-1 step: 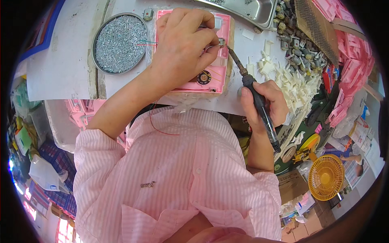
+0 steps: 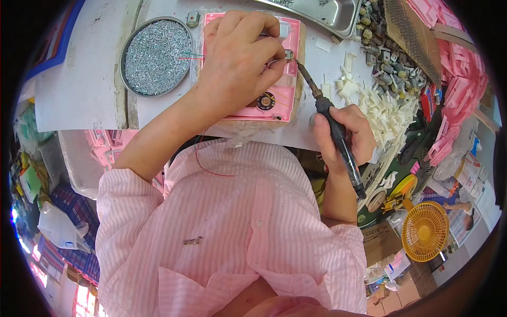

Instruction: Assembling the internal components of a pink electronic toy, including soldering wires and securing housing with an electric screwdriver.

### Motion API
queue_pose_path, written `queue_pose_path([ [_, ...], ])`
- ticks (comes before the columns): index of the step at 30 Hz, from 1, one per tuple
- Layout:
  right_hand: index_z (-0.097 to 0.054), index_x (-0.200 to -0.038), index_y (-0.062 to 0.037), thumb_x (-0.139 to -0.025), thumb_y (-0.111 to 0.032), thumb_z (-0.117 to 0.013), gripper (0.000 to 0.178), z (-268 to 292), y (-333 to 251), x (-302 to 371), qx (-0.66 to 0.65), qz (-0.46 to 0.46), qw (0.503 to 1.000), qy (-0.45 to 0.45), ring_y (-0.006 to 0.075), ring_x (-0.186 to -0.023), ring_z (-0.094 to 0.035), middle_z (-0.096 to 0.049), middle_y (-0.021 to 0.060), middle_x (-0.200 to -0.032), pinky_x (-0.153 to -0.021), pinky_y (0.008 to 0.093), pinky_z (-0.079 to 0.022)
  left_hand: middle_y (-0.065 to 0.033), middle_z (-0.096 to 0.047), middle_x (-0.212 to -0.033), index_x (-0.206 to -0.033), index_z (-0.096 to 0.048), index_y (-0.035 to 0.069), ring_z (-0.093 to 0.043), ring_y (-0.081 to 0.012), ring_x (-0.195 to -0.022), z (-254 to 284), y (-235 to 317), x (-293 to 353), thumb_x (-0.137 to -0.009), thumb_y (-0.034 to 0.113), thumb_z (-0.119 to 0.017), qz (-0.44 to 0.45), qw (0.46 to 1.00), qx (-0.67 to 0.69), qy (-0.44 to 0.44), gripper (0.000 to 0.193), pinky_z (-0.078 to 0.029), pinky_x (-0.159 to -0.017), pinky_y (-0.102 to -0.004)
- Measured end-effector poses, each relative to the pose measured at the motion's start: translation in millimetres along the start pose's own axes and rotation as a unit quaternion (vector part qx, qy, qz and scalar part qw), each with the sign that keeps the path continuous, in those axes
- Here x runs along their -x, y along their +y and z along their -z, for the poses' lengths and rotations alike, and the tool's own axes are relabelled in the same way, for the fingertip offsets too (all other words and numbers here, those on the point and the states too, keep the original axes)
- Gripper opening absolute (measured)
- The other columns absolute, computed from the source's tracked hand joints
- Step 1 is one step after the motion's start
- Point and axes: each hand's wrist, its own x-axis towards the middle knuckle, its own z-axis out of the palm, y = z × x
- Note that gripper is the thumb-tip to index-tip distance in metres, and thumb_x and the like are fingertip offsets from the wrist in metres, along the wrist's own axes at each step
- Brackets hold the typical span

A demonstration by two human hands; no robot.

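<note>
My right hand (image 2: 353, 138) is wrapped round the black handle of a soldering iron (image 2: 338, 138). The iron's tip reaches up and left to a small metal part (image 2: 289, 55) at the right side of a pink plastic casing (image 2: 282, 108). Over this casing lies my left hand (image 2: 240, 55), its fingers bent and pinched together beside the metal part. A thin strand shows at those fingertips, but what they hold is mostly hidden. A round black speaker (image 2: 265, 101) sits in the casing's lower part. Red and green wires (image 2: 193, 56) stick out at its left edge.
Left of the casing stands a round tin of small screws (image 2: 157, 57), with a small motor (image 2: 193, 19) near it. A steel tray (image 2: 330, 16) lies at the back. White plastic pieces (image 2: 383, 108), several motors (image 2: 393, 74) and pink casings (image 2: 454, 95) are heaped at the right.
</note>
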Motion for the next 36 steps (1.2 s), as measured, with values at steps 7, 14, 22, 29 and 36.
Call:
queue_pose_path([
  [7,-0.064,-0.094,-0.0019,-0.072,-0.004,-0.086,0.032,1,1,0,0.003,-0.003,1.000,0.009,0.0132,-0.047,-0.046,-0.058,0.0055,-0.064,-0.043,0.0262,-0.032,-0.0002,-0.062,-0.106,-0.083,-0.070,0.013,-0.055,-0.0238,-0.099,3,0,0,-0.070,0.017,-0.078,-0.007,0.999,-0.027,-0.018,0.016,-0.037,-0.088,-0.0409],
  [14,-0.064,-0.095,-0.0025,-0.072,-0.005,-0.087,0.033,3,3,1,0.004,-0.006,1.000,0.024,0.0130,-0.048,-0.046,-0.057,0.0055,-0.064,-0.043,0.0263,-0.031,0.0001,-0.062,-0.105,-0.081,-0.070,0.014,-0.055,-0.0235,-0.098,3,-1,0,-0.069,0.018,-0.078,-0.011,0.999,-0.028,-0.013,0.015,-0.036,-0.087,-0.0403],
  [22,-0.064,-0.095,-0.0033,-0.072,-0.004,-0.087,0.032,6,0,0,0.005,-0.011,1.000,0.019,0.0135,-0.048,-0.047,-0.059,0.0061,-0.064,-0.043,0.0263,-0.032,0.0000,-0.062,-0.106,-0.082,-0.071,0.014,-0.055,-0.0230,-0.100,5,0,-1,-0.069,0.017,-0.080,-0.014,0.999,-0.029,-0.017,0.016,-0.036,-0.087,-0.0398],
  [29,-0.063,-0.094,-0.0036,-0.072,-0.004,-0.087,0.032,7,0,-2,0.010,0.001,1.000,0.018,0.0144,-0.048,-0.048,-0.059,0.0058,-0.063,-0.043,0.0269,-0.033,-0.0003,-0.062,-0.108,-0.084,-0.072,0.014,-0.054,-0.0241,-0.103,7,1,0,-0.072,0.019,-0.081,-0.009,0.999,-0.028,-0.029,0.016,-0.035,-0.088,-0.0406],
  [36,-0.059,-0.098,0.0014,-0.079,0.005,-0.079,0.028,10,-6,-6,0.002,0.008,1.000,-0.012,0.0125,-0.056,-0.046,-0.056,0.0068,-0.068,-0.052,0.0254,-0.033,-0.0003,-0.062,-0.108,-0.086,-0.072,0.013,-0.054,-0.0241,-0.102,9,2,-1,-0.074,0.019,-0.080,-0.012,0.999,-0.033,-0.034,0.015,-0.034,-0.088,-0.0410],
])
